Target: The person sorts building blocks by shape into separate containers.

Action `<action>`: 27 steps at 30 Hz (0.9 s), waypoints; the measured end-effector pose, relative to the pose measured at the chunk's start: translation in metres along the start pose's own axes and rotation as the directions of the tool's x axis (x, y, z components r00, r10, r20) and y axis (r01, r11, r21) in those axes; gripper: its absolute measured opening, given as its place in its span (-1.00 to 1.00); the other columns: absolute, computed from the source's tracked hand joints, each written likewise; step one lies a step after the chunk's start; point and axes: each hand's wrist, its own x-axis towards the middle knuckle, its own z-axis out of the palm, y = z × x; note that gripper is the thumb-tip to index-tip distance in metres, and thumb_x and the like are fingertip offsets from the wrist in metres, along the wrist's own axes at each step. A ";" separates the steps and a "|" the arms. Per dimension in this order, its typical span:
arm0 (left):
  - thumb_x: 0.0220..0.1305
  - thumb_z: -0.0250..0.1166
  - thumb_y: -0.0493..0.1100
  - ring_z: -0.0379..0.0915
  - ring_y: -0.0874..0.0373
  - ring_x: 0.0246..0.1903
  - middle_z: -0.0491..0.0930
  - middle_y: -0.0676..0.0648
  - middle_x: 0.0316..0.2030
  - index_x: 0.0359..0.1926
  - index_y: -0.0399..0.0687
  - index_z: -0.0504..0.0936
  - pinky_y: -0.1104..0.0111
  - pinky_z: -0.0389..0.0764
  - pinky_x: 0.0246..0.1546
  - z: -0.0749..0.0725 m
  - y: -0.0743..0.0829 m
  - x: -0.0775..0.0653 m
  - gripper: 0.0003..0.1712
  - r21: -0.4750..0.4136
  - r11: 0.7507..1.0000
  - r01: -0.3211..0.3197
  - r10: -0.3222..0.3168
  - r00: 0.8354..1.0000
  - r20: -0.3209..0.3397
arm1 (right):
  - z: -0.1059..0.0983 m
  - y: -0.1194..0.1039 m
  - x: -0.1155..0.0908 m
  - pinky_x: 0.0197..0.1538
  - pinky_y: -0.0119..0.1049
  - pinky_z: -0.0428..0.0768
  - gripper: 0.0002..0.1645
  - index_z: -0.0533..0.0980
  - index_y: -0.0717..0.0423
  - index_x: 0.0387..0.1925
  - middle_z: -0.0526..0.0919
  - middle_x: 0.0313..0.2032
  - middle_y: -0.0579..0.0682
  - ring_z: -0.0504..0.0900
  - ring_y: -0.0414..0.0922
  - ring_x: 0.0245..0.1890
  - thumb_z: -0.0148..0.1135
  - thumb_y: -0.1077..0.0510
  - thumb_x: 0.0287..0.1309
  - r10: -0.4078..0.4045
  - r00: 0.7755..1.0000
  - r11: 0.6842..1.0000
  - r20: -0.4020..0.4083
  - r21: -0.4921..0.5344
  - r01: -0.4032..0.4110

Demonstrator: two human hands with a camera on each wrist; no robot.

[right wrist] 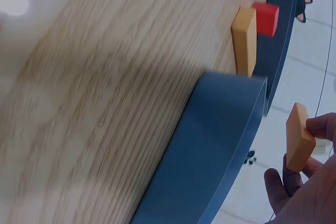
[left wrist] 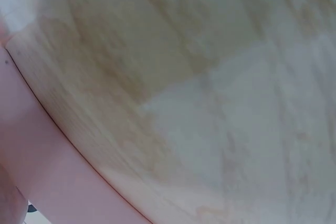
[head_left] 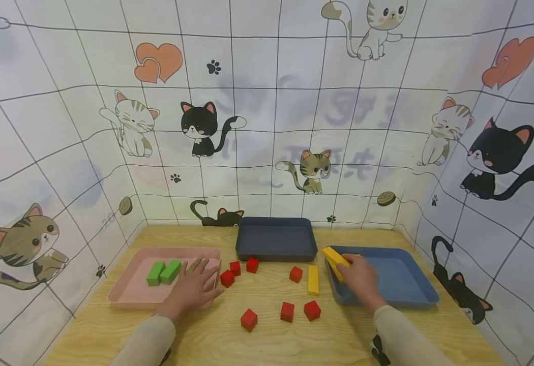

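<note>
My right hand [head_left: 360, 278] pinches a yellow block [head_left: 334, 262] between thumb and fingers, over the left rim of the blue tray [head_left: 399, 277]. The right wrist view shows that block [right wrist: 299, 137] held above the tray wall [right wrist: 202, 140]. A sliver of yellow shows behind the hand; what it belongs to is hidden. My left hand [head_left: 195, 284] lies with fingers spread over the right side of the pink tray [head_left: 129, 295]. Two green blocks [head_left: 155, 273] sit in that tray beside its fingertips, and a bit of green peeks out by the fingers.
Another yellow block [head_left: 313, 280] lies on the wooden table [head_left: 221, 345], left of the blue tray. Several red cubes [head_left: 249, 319] are scattered between the side trays. A dark grey tray [head_left: 276, 239] stands at the back, before a cat-patterned curtain [head_left: 258, 117].
</note>
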 end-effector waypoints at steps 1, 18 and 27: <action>0.26 0.19 0.35 0.05 -0.28 0.42 0.28 -0.30 0.38 0.35 -0.02 0.48 -0.33 -0.04 0.31 -0.001 0.000 0.000 -0.21 0.012 1.000 -0.008 0.008 1.000 -0.003 | -0.002 0.003 0.001 -0.38 -0.20 0.46 -0.42 0.48 0.32 0.23 0.62 0.03 0.30 0.58 -0.05 -0.38 0.15 0.10 0.24 0.011 1.000 1.000 0.002 0.003 -0.011; 0.25 0.24 0.26 0.09 -0.30 0.40 0.33 -0.30 0.34 0.26 0.01 0.55 -0.31 0.03 0.30 -0.008 -0.005 0.002 -0.32 0.110 0.988 -0.110 0.113 0.993 -0.022 | -0.025 0.046 0.013 0.07 0.32 0.16 -0.34 0.36 0.37 0.31 0.42 0.25 0.39 0.38 0.36 0.19 0.05 0.03 0.30 0.190 0.981 0.981 -0.037 -0.020 -0.191; 0.26 0.21 0.29 0.07 -0.28 0.41 0.33 -0.29 0.35 0.28 0.02 0.53 -0.32 0.04 0.29 -0.004 -0.007 0.001 -0.31 0.125 0.987 -0.103 0.106 0.994 -0.019 | -0.032 0.066 0.016 0.18 0.44 0.01 -0.35 0.39 0.39 0.27 0.40 0.25 0.42 0.31 0.40 0.23 0.08 0.02 0.30 0.248 0.963 0.967 -0.102 -0.036 -0.253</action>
